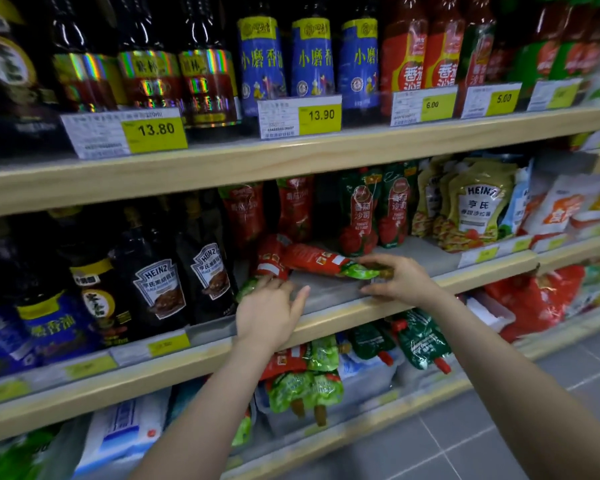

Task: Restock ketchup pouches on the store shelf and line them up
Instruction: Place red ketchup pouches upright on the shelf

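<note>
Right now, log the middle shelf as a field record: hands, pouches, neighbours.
left hand: fingers on the left lying pouch, grip unclear
right hand: pinches the green end of the right lying pouch
standing pouches: upright behind, toward the shelf back
left neighbours: dark Heinz bottles
middle shelf: grey deck, wooden front edge
</note>
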`<move>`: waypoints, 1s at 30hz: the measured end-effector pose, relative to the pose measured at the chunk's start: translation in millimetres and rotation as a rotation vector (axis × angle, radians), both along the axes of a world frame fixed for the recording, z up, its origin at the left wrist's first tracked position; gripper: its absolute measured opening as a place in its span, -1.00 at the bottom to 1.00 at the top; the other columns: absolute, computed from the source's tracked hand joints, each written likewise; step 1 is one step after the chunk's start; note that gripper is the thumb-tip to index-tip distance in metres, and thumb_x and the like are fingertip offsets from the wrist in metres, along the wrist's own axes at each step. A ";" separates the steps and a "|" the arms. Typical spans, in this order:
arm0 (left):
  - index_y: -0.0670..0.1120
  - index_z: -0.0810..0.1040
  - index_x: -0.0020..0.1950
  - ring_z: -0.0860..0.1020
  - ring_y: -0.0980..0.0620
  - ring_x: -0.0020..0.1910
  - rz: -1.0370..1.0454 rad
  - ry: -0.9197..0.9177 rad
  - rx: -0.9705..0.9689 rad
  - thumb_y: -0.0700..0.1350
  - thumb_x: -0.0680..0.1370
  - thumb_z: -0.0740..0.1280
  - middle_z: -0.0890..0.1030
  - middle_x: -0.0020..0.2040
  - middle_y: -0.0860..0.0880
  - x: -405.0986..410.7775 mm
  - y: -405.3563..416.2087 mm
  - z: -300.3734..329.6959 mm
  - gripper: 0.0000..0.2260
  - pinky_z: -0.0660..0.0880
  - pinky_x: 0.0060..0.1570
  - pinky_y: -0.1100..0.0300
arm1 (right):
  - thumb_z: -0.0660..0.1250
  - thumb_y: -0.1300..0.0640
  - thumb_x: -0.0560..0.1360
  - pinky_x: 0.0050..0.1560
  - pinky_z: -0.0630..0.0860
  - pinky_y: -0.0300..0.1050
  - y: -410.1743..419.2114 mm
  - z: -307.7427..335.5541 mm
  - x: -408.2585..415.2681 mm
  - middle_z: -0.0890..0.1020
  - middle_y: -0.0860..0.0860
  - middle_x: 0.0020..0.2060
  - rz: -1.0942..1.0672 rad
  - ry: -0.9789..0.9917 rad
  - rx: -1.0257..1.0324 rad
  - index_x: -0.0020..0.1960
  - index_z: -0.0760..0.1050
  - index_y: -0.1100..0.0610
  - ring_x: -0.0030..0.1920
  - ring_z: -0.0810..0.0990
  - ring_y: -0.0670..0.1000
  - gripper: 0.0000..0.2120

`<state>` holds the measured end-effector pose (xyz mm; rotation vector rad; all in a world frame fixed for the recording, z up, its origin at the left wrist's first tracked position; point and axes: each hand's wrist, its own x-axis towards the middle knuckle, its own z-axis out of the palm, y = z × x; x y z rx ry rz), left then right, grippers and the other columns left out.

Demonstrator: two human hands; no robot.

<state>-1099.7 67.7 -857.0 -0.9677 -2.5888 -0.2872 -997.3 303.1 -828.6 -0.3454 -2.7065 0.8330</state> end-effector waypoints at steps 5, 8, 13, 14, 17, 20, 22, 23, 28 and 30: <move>0.01 0.59 0.10 0.45 0.00 0.18 0.018 -0.027 -0.028 0.19 0.59 -0.01 0.59 0.08 0.00 1.4 2.0 5.3 -0.55 0.47 -0.02 0.09 | 0.46 -0.01 0.36 0.35 0.26 0.01 -1.0 1.9 3.0 0.56 -0.10 0.22 0.006 -0.055 -0.001 0.28 0.42 -0.17 0.30 0.42 0.04 -0.48; 0.00 0.61 0.04 0.49 -0.01 0.14 0.005 -0.006 0.030 0.19 0.58 0.03 0.61 0.02 -0.01 -0.4 1.8 1.2 -0.56 0.49 -0.05 0.09 | 0.44 0.02 0.38 0.29 0.22 -0.16 0.4 -0.1 4.9 0.54 -0.09 0.24 0.023 -0.059 0.009 0.31 0.42 -0.11 0.29 0.42 0.03 -0.49; 0.01 0.63 -0.01 0.54 0.02 0.06 0.011 0.054 0.094 0.21 0.55 0.03 0.64 -0.05 0.02 -1.0 1.8 -3.7 -0.55 0.49 -0.15 0.13 | 0.40 0.15 0.43 0.24 0.40 -0.18 3.0 -3.8 6.5 0.58 -0.09 0.18 0.087 0.028 -0.097 0.26 0.49 -0.02 0.20 0.51 -0.07 -0.59; 0.02 0.62 0.02 0.53 0.03 0.07 0.012 0.039 0.096 0.21 0.56 0.03 0.63 -0.01 0.04 0.2 2.5 -2.4 -0.57 0.49 -0.12 0.13 | 0.39 0.16 0.44 0.24 0.43 -0.15 2.6 -1.7 9.2 0.58 -0.09 0.17 0.099 0.031 -0.105 0.24 0.50 -0.03 0.19 0.53 -0.07 -0.62; 0.04 0.55 0.17 0.51 0.04 0.13 -0.003 -0.069 0.143 0.17 0.57 0.11 0.58 0.14 0.05 1.1 5.1 3.1 -0.65 0.45 -0.01 0.14 | 0.39 0.19 0.44 0.18 0.48 -0.11 1.0 1.1 14.5 0.61 -0.08 0.12 0.115 0.058 -0.118 0.18 0.55 -0.02 0.14 0.56 -0.07 -0.68; 0.00 0.39 0.37 0.37 0.02 0.33 -0.172 -0.146 0.247 0.11 0.54 0.23 0.44 0.35 0.00 4.9 12.4 8.8 -0.58 0.35 0.26 0.13 | 0.40 0.23 0.42 0.17 0.49 -0.10 -2.7 2.5 17.6 0.63 -0.07 0.09 0.119 0.122 -0.107 0.12 0.59 -0.02 0.12 0.56 -0.06 -0.69; 0.02 0.29 0.44 0.27 0.02 0.41 -0.269 -0.183 0.279 0.08 0.51 0.30 0.33 0.43 -0.01 6.8 21.6 13.1 -0.47 0.25 0.37 0.09 | 0.41 0.25 0.41 0.17 0.47 -0.14 -4.9 6.9 20.2 0.63 -0.09 0.07 0.131 0.197 -0.062 0.07 0.61 -0.03 0.12 0.54 -0.07 -0.71; 0.04 0.26 0.46 0.24 0.03 0.43 -0.287 -0.209 0.282 0.06 0.49 0.33 0.29 0.45 -0.01 8.0 26.5 15.1 -0.44 0.22 0.39 0.10 | 0.40 0.27 0.41 0.16 0.46 -0.17 -7.0 11.1 22.4 0.63 -0.12 0.03 0.140 0.241 -0.054 0.03 0.63 -0.02 0.11 0.54 -0.08 -0.73; 0.00 0.41 0.37 0.39 0.04 0.33 -0.332 -0.293 0.440 -0.05 0.44 0.44 0.46 0.33 -0.02 9.1 47.5 21.6 -0.49 0.25 0.30 0.29 | 0.36 0.19 0.46 0.02 0.48 -0.15 -18.7 44.9 29.0 0.64 -0.14 -0.13 0.211 0.307 -0.018 -0.04 0.66 0.05 -0.01 0.57 -0.05 -0.86; 0.00 0.51 0.26 0.51 0.10 0.16 -0.337 -0.326 0.527 0.03 0.43 0.44 0.58 0.17 0.03 6.1 51.9 24.1 -0.58 0.38 0.14 0.31 | 0.39 0.18 0.44 -0.10 0.49 -0.23 -18.7 56.7 23.8 0.65 -0.16 -0.23 0.193 0.359 -0.104 -0.08 0.66 0.06 -0.12 0.58 -0.12 -0.89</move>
